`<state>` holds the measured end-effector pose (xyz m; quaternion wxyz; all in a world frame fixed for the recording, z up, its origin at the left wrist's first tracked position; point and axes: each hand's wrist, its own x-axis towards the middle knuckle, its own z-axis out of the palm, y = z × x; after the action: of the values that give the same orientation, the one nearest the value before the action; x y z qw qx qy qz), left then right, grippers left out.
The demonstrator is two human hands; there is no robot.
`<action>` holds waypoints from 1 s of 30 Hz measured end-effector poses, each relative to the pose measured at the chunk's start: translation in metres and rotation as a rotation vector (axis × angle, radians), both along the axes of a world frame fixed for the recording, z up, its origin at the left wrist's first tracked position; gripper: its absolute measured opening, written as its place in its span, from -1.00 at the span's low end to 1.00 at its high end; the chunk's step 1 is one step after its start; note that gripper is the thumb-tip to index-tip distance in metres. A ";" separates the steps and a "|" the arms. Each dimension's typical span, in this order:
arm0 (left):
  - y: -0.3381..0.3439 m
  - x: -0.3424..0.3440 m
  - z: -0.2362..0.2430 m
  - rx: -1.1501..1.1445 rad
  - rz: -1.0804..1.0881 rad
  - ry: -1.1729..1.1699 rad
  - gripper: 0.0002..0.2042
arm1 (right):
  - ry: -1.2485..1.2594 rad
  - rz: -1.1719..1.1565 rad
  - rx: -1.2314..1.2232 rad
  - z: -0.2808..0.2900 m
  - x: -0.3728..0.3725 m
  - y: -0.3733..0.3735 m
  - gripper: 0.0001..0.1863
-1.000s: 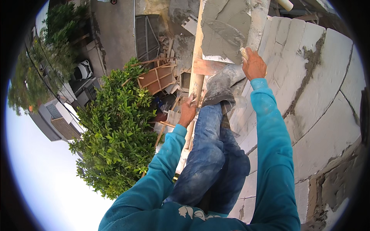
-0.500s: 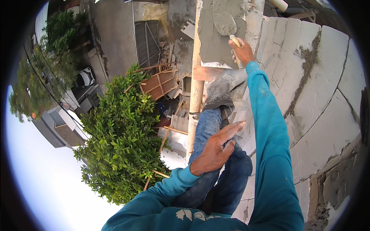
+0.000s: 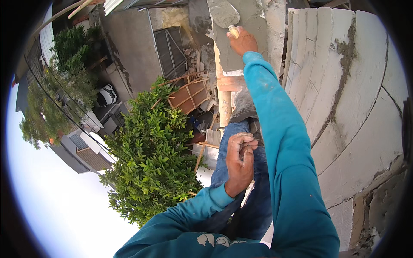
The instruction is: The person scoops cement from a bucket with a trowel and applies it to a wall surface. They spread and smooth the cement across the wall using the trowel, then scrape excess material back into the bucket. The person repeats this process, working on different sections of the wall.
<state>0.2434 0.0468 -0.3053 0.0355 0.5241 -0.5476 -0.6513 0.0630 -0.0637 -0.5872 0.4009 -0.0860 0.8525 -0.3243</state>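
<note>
While my right hand (image 3: 244, 42) is closed around the handle of a trowel (image 3: 224, 15), its fingers wrapped over the pale grip, the rounded blade reaches out ahead and to the left of my knuckles. Grey mortar (image 3: 234, 63) spreads around and below that grip, and the blade appears to lie flat against it. My left hand (image 3: 240, 165) is well apart from the trowel, nearer my body — fingers loosely curled, thumb standing off from them, holding nothing that I can see. It is over my blue jeans (image 3: 229, 132), though I cannot tell whether it touches them.

Just nearer me than the mortar, below my right hand, sits a short reddish wooden board (image 3: 231, 83), with a pale pole (image 3: 224, 107) running toward me on the left. A dark, dusty boot (image 3: 244, 105) shows between my two hands, partly covered by my teal sleeve (image 3: 279, 116). To the right of both hands rises a wall of whitish blocks (image 3: 365, 77); left of my left hand, a leafy green tree (image 3: 150, 163) fills the space.
</note>
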 end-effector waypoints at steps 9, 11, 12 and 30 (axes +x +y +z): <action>-0.002 -0.002 -0.013 -0.187 -0.305 -0.025 -0.75 | -0.193 -0.067 0.119 0.109 0.096 0.166 -0.45; 0.003 -0.003 -0.019 -0.204 -0.364 -0.042 -0.77 | -0.173 -0.183 0.178 0.135 0.119 0.227 -0.46; 0.006 -0.004 -0.020 -0.220 -0.394 -0.004 -0.77 | -0.180 -0.222 0.246 0.156 0.126 0.254 -0.46; 0.040 -0.039 -0.043 -0.519 -1.321 0.216 -0.76 | -0.951 -1.046 0.614 0.310 0.460 0.425 -0.54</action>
<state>0.2044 0.0870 -0.3482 -0.1889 -0.0096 -0.8810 -0.4336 0.5230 0.3615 -0.2769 0.5247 0.5920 0.5698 -0.2226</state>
